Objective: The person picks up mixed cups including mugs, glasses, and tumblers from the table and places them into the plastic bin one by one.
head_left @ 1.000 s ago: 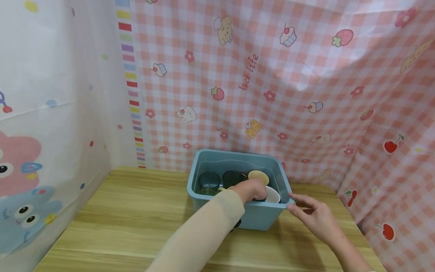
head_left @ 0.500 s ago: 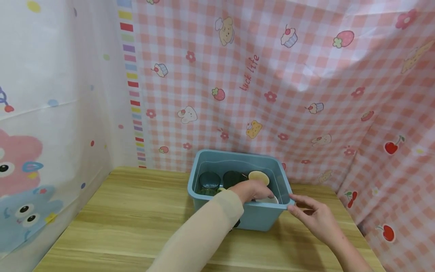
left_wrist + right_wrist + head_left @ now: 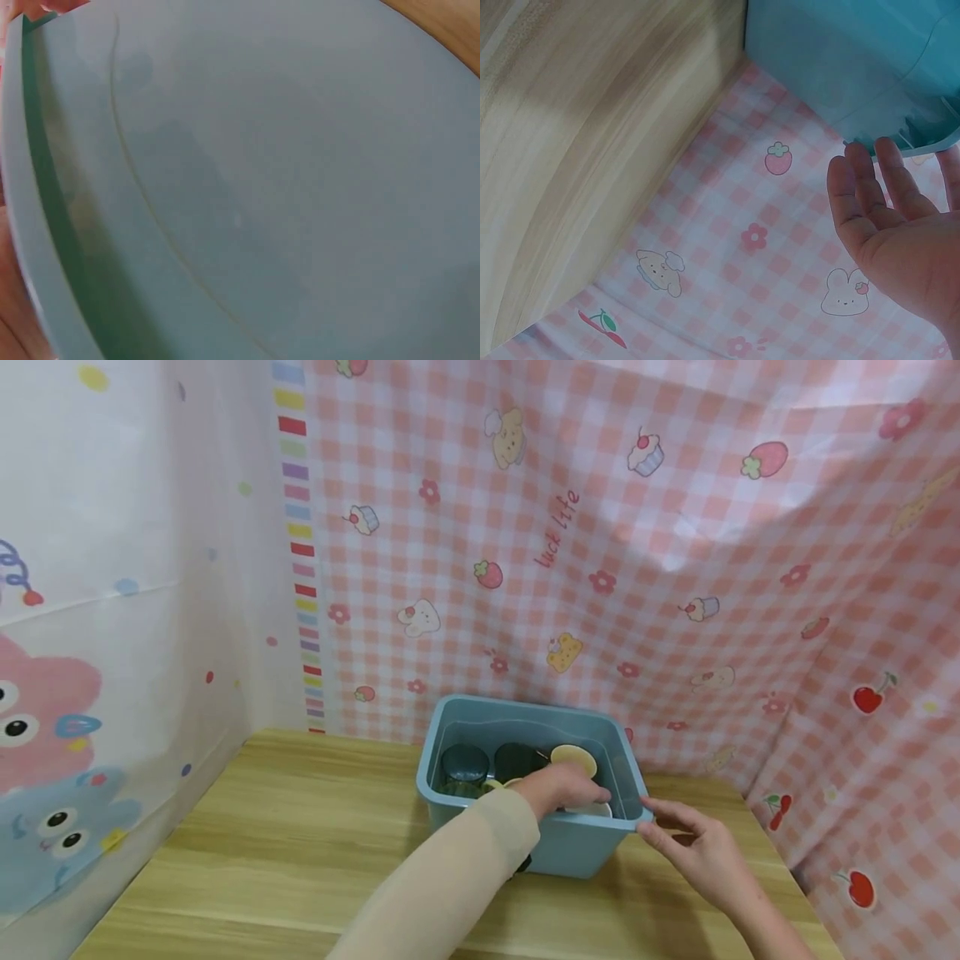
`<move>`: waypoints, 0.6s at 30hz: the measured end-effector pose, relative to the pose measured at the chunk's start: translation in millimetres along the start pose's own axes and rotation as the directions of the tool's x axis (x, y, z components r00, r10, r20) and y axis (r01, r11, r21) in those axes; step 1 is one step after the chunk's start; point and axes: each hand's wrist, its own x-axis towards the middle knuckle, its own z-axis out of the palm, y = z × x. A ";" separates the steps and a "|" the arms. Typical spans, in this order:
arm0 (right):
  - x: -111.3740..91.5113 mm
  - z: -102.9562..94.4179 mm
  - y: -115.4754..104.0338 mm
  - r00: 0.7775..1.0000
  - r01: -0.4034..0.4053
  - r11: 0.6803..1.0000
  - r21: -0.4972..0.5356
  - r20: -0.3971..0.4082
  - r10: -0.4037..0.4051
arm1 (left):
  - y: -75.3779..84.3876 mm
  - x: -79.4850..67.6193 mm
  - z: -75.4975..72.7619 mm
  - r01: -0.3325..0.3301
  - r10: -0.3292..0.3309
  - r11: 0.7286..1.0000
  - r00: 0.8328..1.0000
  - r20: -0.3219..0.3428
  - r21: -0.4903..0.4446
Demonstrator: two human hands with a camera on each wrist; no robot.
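A blue plastic bin [image 3: 525, 706] stands on the table against the backdrop, holding several cups or bowls. My left hand [image 3: 564, 783] reaches over its front rim, fingers above a white cup [image 3: 596, 810] that it mostly covers. The fingertips are hidden, so whether they grip the cup does not show. Behind the hand sits a cream cup [image 3: 574, 758]. A dark round piece [image 3: 517, 761] and a dark teal one [image 3: 466, 763] lie further left. My right hand [image 3: 693, 843] holds the bin's front right corner with thumb and fingers; in the right wrist view its fingertips [image 3: 889, 146] touch the rim.
The wooden table [image 3: 300, 860] extends left and in front of the bin. A pink checked cloth [image 3: 465, 527] hangs close behind the bin and along the right. A white printed cloth [image 3: 135, 610] hangs at the left. Bin wall fills most of the left wrist view.
My left hand has shifted right inside the bin, and its fingers have extended over the white cup, which was more visible before. The right hand stays on the bin's corner.
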 end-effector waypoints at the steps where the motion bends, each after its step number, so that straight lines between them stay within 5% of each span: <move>1: -0.7 0.1 0.0 1.000 -0.003 1.000 0.004 0.000 0.003 | 0.4 -1.3 -0.4 -0.003 0.003 1.000 1.000 -0.013 0.005; 5: -2.5 0.7 -0.2 1.000 -0.004 1.000 0.008 -0.005 0.005 | 0.6 -7.1 -4.0 -0.008 0.007 1.000 0.999 -0.037 -0.022; 9: -2.5 1.5 -0.8 1.000 0.005 1.000 0.006 -0.014 -0.005 | -3.1 -11.8 -11.2 -0.037 0.026 0.987 0.997 -0.069 -0.158; 18: -1.4 2.3 -0.5 0.999 0.022 1.000 0.002 -0.028 -0.022 | -19.2 -21.6 -37.6 -0.180 0.146 0.861 0.983 -0.109 -0.476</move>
